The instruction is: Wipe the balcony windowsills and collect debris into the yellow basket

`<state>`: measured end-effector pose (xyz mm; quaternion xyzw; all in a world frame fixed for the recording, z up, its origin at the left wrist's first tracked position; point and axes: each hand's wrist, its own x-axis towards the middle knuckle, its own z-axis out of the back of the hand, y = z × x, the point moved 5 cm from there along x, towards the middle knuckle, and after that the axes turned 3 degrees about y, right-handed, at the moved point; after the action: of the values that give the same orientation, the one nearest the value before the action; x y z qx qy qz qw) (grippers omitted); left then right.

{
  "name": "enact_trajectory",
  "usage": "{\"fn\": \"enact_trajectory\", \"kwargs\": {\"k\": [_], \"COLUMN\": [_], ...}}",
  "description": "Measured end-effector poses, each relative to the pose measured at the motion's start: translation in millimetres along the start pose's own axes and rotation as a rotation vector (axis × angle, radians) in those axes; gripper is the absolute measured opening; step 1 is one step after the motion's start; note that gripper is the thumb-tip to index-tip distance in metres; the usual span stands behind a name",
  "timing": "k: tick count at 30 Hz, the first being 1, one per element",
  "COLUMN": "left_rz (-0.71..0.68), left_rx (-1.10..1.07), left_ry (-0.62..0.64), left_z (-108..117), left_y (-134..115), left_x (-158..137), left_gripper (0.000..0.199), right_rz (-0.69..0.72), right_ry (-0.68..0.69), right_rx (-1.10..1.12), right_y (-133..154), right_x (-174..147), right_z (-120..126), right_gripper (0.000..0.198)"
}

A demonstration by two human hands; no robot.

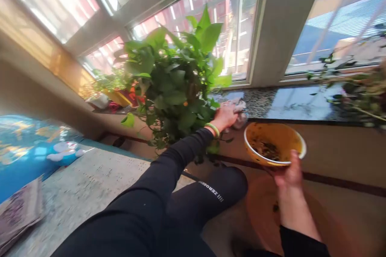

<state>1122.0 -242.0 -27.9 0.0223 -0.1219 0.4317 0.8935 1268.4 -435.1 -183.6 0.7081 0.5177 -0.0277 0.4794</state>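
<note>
My left hand (226, 115), with a pale green bangle at the wrist, is closed on a crumpled greyish-white cloth (240, 106). The cloth lies at the front edge of the dark speckled windowsill (259, 100), right beside a large leafy green potted plant (177, 84) whose pot is hidden by foliage. In my right hand (289, 174) is a yellow bowl (288, 138) with a white rim, tilted toward me just below the sill. The thumb lies over the rim and the fingers are underneath. Dark dry bits, like withered leaves, lie inside the bowl.
Trailing stems of another plant (358, 92) spread over the sill at right. Smaller potted plants (105, 88) stand at the far left. A large reddish-brown basin (259, 204) is below the bowl. A blue-and-white toy (64, 152) lies at left beyond the pale mat (99, 180).
</note>
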Motion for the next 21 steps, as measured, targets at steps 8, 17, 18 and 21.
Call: {"fn": "enact_trajectory", "kwargs": {"k": [8,17,18,21], "left_rz": [-0.344,-0.594,-0.619,-0.696], "left_rx": [-0.036,-0.08,-0.093,-0.138], "left_ry": [-0.095,-0.064,-0.057,-0.025], "left_z": [-23.1,-41.0,-42.1,-42.9], "left_y": [-101.9,-203.1,-209.3,-215.5], "left_x": [51.6,106.0,108.6,102.5], "left_gripper": [0.034,0.024,0.024,0.024], "right_rz": [0.004,0.088,0.096,0.109], "right_ry": [-0.13,-0.221,-0.233,-0.263], "right_rx": [0.093,0.186,0.188,0.185], "right_y": [15.0,46.8,48.8,52.0], "right_x": [9.7,25.5,27.6,33.4], "right_z": [9.8,40.6,45.6,56.9], "right_gripper": [0.052,0.053,0.054,0.059]}}
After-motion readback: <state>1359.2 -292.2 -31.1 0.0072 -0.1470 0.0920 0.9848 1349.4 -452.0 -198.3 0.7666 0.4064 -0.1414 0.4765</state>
